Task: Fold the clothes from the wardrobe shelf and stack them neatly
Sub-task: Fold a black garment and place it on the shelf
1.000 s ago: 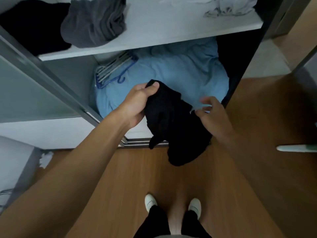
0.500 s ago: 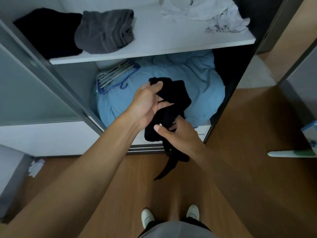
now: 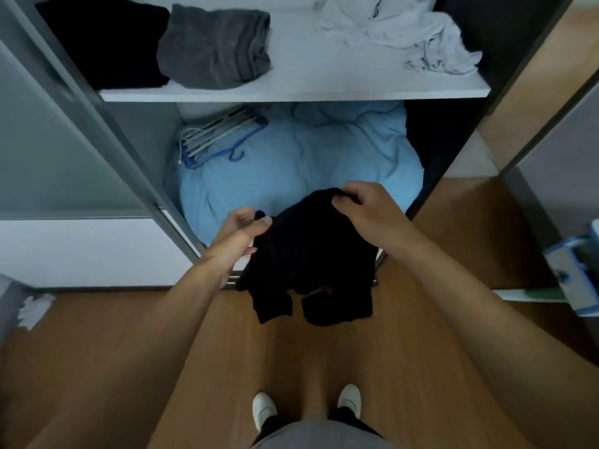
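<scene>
A black garment [image 3: 311,254] hangs in front of me over the wooden floor, its two short legs dangling. My right hand [image 3: 366,209] pinches its top edge at the upper right. My left hand [image 3: 241,230] holds its left edge with loosely curled fingers. On the white wardrobe shelf [image 3: 308,79] above lie a folded black item [image 3: 107,43], a folded grey garment [image 3: 214,47] beside it, and a crumpled white pile of clothes [image 3: 408,30] at the right.
Below the shelf a light blue duvet [image 3: 308,160] fills the wardrobe bottom, with blue and white hangers [image 3: 220,137] on it. A grey sliding door [image 3: 48,131] stands at left. A blue-and-white object [image 3: 573,267] sits at the right edge. My white shoes [image 3: 264,409] are on the floor.
My hands have moved apart, spreading the bunched black garment out. My right hand rose to its top right edge and my left hand shifted to its left side.
</scene>
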Tool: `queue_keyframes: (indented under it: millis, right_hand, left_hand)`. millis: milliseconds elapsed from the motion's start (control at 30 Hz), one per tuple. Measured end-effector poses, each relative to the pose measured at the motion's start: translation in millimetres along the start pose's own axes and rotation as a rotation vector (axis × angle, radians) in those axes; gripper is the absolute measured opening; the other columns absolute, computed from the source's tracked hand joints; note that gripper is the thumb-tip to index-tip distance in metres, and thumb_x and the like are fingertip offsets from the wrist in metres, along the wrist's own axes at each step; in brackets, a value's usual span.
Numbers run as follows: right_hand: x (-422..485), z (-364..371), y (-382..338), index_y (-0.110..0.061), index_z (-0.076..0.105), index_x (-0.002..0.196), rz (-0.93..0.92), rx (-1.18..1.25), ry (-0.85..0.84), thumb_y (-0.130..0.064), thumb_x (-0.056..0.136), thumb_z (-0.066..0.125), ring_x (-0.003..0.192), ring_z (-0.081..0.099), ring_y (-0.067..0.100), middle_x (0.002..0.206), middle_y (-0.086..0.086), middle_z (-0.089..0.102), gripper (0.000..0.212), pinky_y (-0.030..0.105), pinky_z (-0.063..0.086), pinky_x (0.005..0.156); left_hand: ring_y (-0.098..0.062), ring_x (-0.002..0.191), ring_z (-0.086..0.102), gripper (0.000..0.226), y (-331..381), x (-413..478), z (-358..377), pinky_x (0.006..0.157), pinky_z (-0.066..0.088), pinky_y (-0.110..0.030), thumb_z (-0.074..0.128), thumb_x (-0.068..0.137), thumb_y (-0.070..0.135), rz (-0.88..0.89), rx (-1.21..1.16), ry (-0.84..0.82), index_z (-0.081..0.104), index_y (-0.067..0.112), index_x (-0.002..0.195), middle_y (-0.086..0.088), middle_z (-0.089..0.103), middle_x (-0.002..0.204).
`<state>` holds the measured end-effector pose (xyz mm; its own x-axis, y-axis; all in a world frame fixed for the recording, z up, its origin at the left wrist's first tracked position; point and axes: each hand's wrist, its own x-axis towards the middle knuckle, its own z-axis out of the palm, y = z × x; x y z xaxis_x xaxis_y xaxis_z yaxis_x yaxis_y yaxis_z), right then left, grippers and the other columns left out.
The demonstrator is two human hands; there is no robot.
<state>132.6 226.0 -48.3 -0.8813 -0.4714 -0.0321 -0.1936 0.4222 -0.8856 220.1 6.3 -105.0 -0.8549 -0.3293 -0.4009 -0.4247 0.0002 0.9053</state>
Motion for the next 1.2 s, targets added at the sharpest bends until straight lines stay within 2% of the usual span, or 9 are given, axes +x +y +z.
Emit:
queue_keyframes:
  millis: [133, 300, 433, 533, 667, 767, 867, 1100, 1200]
  right_hand:
    - [-4, 14, -7, 0.003, 0.064, 0.078, -0.051, -0.157, -0.129, -0.017, 0.095, 0.06, 0.064, 0.052, 0.013, 0.072, 0.02, 0.061, 0.027, 0.031, 0.039, 0.063]
    - [-14, 17, -5, -0.011, 0.07, 0.075, -0.089, -0.273, -0.162, -0.018, 0.093, 0.063, 0.066, 0.06, 0.011, 0.073, 0.008, 0.068, 0.02, 0.029, 0.043, 0.064]
    - [-24, 15, 18, -0.022, 0.062, 0.065, 0.006, -0.161, -0.157, -0.023, 0.096, 0.064, 0.057, 0.054, -0.002, 0.062, -0.01, 0.06, 0.031, 0.014, 0.038, 0.056]
    - [-37, 23, 47, -0.02, 0.052, 0.059, 0.078, -0.123, -0.213, -0.02, 0.098, 0.062, 0.054, 0.049, -0.002, 0.059, -0.01, 0.054, 0.04, 0.018, 0.035, 0.056]
    - [-45, 22, 69, -0.019, 0.054, 0.058, 0.125, -0.028, -0.073, -0.018, 0.099, 0.061, 0.056, 0.051, 0.001, 0.058, -0.012, 0.057, 0.041, 0.022, 0.037, 0.06]
    - [-44, 17, 61, -0.013, 0.07, 0.071, 0.143, 0.167, 0.035, -0.02, 0.097, 0.063, 0.061, 0.06, 0.002, 0.065, -0.01, 0.067, 0.028, 0.017, 0.044, 0.06]
    - [-41, 16, 46, -0.009, 0.075, 0.086, 0.179, 0.342, 0.074, -0.023, 0.096, 0.065, 0.07, 0.068, 0.012, 0.08, 0.005, 0.074, 0.02, 0.021, 0.053, 0.066]
    - [-44, 18, 36, -0.001, 0.068, 0.095, 0.133, 0.104, -0.228, -0.021, 0.095, 0.066, 0.077, 0.062, 0.016, 0.085, 0.012, 0.066, 0.021, 0.03, 0.046, 0.073]
    - [-43, 13, 44, -0.006, 0.067, 0.104, 0.115, -0.011, -0.342, -0.014, 0.094, 0.065, 0.084, 0.063, 0.012, 0.094, 0.009, 0.067, 0.012, 0.03, 0.048, 0.079]
  left_hand:
    - [0.016, 0.123, 0.039, 0.065, -4, -9, 23, 0.096, 0.033, -0.002, 0.078, 0.083, 0.033, 0.313, 0.226, -0.234, 0.042, 0.04, 0.137, 0.02, 0.045, 0.138]
    - [-0.013, 0.079, 0.061, 0.009, 3, -4, 30, 0.076, 0.047, -0.037, 0.061, 0.096, 0.013, 0.506, 0.533, -0.205, 0.069, 0.009, 0.094, -0.006, 0.069, 0.086]
    - [0.002, 0.072, 0.058, 0.021, 16, -9, 28, 0.069, 0.043, -0.014, 0.054, 0.091, -0.001, 0.551, 0.323, -0.075, 0.071, 0.011, 0.089, 0.0, 0.072, 0.079]
    - [0.007, 0.069, 0.06, 0.034, 30, -14, 25, 0.068, 0.043, -0.012, 0.051, 0.088, 0.002, 0.507, 0.144, -0.006, 0.069, 0.03, 0.08, 0.021, 0.068, 0.068]
    - [-0.009, 0.078, 0.065, 0.027, 26, -8, -2, 0.074, 0.05, -0.024, 0.052, 0.092, 0.006, 0.395, 0.003, 0.177, 0.073, 0.021, 0.084, 0.009, 0.071, 0.077]
    - [-0.014, 0.075, 0.058, 0.021, 3, 4, -31, 0.07, 0.045, -0.03, 0.054, 0.094, 0.015, 0.316, 0.186, 0.237, 0.069, 0.002, 0.087, -0.005, 0.065, 0.079]
    - [-0.006, 0.063, 0.055, 0.024, -25, 9, -52, 0.062, 0.043, -0.024, 0.055, 0.097, 0.018, 0.236, 0.357, 0.212, 0.068, 0.012, 0.078, 0.0, 0.064, 0.071]
    - [-0.011, 0.08, 0.065, 0.022, -48, 7, -79, 0.071, 0.049, -0.022, 0.052, 0.099, 0.016, 0.15, 0.478, 0.229, 0.073, 0.018, 0.092, 0.009, 0.07, 0.082]
    - [-0.025, 0.088, 0.067, 0.024, -50, 7, -85, 0.085, 0.054, -0.039, 0.051, 0.101, 0.026, 0.088, 0.529, 0.253, 0.072, 0.013, 0.1, -0.006, 0.072, 0.093]
